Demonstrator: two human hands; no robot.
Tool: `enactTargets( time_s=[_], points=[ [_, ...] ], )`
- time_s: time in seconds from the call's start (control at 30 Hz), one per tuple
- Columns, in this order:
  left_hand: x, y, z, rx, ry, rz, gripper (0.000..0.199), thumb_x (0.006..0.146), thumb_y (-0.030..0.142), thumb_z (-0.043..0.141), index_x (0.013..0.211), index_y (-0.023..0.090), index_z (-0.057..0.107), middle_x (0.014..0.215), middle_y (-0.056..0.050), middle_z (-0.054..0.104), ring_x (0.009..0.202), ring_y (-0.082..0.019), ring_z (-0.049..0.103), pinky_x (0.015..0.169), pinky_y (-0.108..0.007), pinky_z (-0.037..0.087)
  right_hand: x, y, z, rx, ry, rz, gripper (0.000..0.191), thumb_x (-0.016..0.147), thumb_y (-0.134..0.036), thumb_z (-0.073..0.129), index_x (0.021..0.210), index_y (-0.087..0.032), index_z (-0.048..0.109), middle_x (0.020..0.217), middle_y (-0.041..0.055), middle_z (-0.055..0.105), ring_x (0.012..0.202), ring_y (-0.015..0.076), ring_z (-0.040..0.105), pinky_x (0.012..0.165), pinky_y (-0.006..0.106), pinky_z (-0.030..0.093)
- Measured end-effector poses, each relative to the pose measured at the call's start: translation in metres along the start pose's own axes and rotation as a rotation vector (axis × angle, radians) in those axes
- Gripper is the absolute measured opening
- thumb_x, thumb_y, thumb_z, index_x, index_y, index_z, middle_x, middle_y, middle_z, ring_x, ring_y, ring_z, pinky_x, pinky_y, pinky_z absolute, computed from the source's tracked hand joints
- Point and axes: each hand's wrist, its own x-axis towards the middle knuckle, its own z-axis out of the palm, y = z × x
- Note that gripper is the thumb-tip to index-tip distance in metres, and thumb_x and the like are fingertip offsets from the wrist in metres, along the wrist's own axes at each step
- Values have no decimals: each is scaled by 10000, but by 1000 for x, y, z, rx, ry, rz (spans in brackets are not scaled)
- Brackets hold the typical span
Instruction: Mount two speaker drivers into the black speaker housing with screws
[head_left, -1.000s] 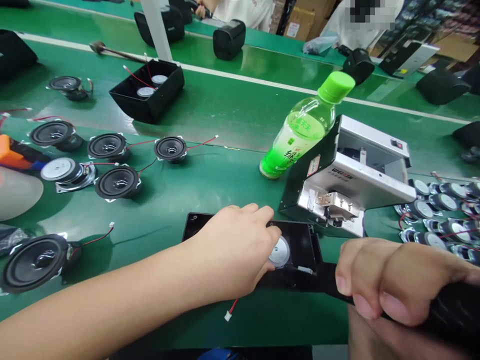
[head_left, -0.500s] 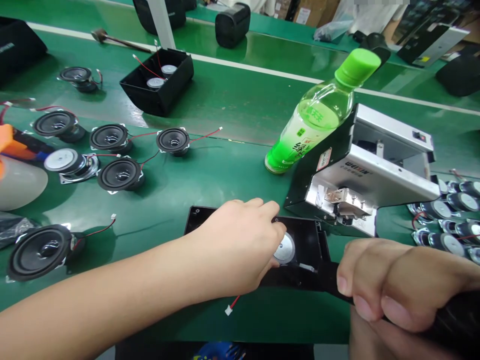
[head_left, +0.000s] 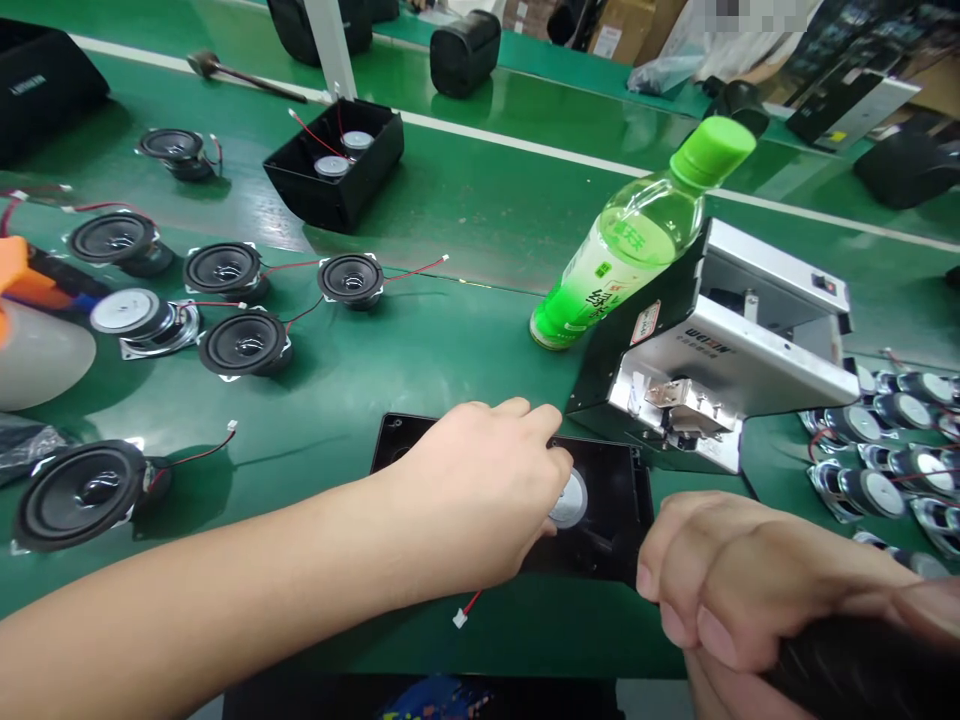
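- Green conveyor belt (head_left: 465, 210) runs across a factory bench, with a white stripe along its far side and a second belt beyond.
- Left hand (head_left: 472, 490): fingers curl down over a black rectangular panel (head_left: 600, 510), the fingertips at a round silver disc (head_left: 568, 499) set into it. Whether they grip the disc, I cannot tell.
- Right hand (head_left: 757, 580): closed around a dark cylindrical handle (head_left: 862, 670), just beside the panel's lower right corner. The tool's far end is hidden.
- A red wire with a white connector (head_left: 460, 618) lies on the belt below the panel.
- A bench machine of black and bare metal (head_left: 712, 350) stands just past the panel, with a lime-capped green tea bottle (head_left: 622, 245) touching its side.
- Wired loudspeakers (head_left: 244, 342) lie to the left, more loudspeakers (head_left: 877, 460) crowd the right, and a black open box (head_left: 334, 165) holds others farther up.
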Motion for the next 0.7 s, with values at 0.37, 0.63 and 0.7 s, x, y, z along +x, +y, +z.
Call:
enactTargets(
  time_s=[0.37, 0.63, 0.7],
  points=[
    [-1, -2, 3, 8, 49, 12, 244, 922, 381, 848, 1099, 223, 793, 1127, -57, 679, 962, -273, 651, 668, -421, 531, 6, -7, 33, -61, 138, -148, 548, 814, -154, 837, 1269, -445, 746, 671, -22, 676, 541, 287, 644, 527, 508, 581],
    [0, -1, 2, 20, 44, 4, 292, 957, 443, 833, 1153, 228, 804, 1154, -63, 697, 992, -288, 672, 692, -435, 549, 22, -29, 29, -21, 48, 24, 119, 1020, -415, 724, 951, -362, 805, 667, 31, 709, 614, 314, 712, 581, 521, 620],
    [0, -1, 1, 20, 27, 0, 292, 966, 445, 822, 1161, 229, 803, 1178, -66, 701, 1012, -295, 680, 720, -449, 567, 23, -30, 39, -1, 128, -61, 169, 1075, -395, 655, 1098, -391, 823, 676, 20, 722, 580, 279, 693, 552, 472, 608]
  ],
)
